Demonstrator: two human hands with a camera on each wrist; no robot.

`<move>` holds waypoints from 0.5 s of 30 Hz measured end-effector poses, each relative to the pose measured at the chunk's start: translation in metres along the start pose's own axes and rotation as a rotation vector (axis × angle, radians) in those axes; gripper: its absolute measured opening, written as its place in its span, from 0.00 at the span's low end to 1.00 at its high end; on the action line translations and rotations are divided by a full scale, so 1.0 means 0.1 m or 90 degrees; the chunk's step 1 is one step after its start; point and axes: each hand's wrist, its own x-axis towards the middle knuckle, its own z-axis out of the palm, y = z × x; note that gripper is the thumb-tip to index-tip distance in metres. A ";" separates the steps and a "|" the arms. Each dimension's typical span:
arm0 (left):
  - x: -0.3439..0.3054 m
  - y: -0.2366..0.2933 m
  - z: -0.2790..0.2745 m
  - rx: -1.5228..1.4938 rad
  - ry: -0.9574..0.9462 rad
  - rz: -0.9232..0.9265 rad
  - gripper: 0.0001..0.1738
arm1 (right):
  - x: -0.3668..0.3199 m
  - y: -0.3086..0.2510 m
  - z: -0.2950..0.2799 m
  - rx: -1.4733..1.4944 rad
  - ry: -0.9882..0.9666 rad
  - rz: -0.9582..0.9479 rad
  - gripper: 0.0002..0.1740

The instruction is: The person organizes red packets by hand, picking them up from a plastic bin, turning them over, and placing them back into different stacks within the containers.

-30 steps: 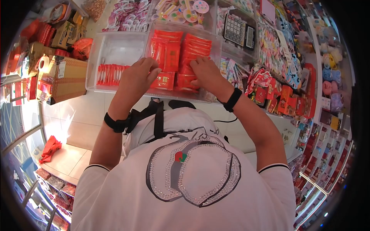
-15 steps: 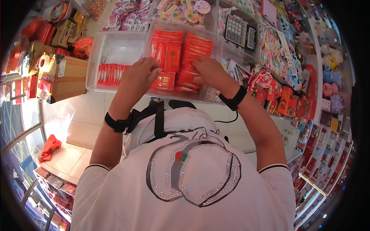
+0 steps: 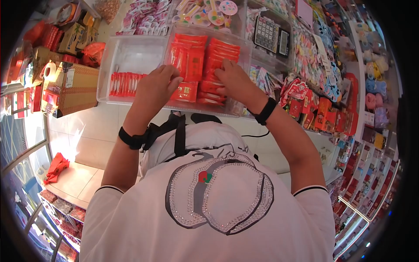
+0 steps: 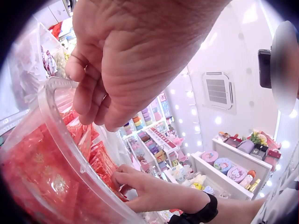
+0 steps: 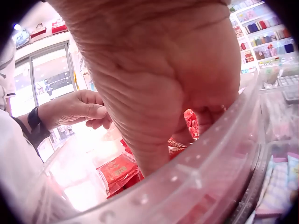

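In the head view, red packets [image 3: 195,65] fill a clear plastic tray [image 3: 248,52] in two columns. My left hand [image 3: 155,87] hovers by the left column, its fingers loosely bent; the left wrist view shows that hand [image 4: 140,51] above the packets [image 4: 100,158] with nothing in its fingers. At the right column [image 3: 211,87], my right hand [image 3: 240,86] has its bent fingers and thumb round the packets' ends. The right wrist view has this hand [image 5: 163,70] reaching down behind the tray wall [image 5: 205,172], fingertips partly hidden.
Left of the tray, a compartment [image 3: 139,54] holds a row of small red packets [image 3: 124,84]. A calculator [image 3: 271,36] lies at the back right. Cardboard boxes [image 3: 78,89] stand at the left, and red goods [image 3: 325,113] lie at the right.
My right hand has shifted slightly, dipping right and then back up and left along its column, and the lower packets there lie differently. My left hand has stayed in place.
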 end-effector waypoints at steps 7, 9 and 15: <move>0.00 0.00 0.01 0.009 0.000 0.000 0.10 | -0.01 0.08 0.03 0.024 0.009 -0.032 0.24; 0.00 0.00 0.00 0.011 0.000 -0.001 0.10 | 0.00 0.13 0.03 0.037 0.022 -0.023 0.24; 0.00 0.01 0.02 0.015 0.010 0.010 0.09 | -0.01 0.14 0.05 0.007 0.051 -0.017 0.26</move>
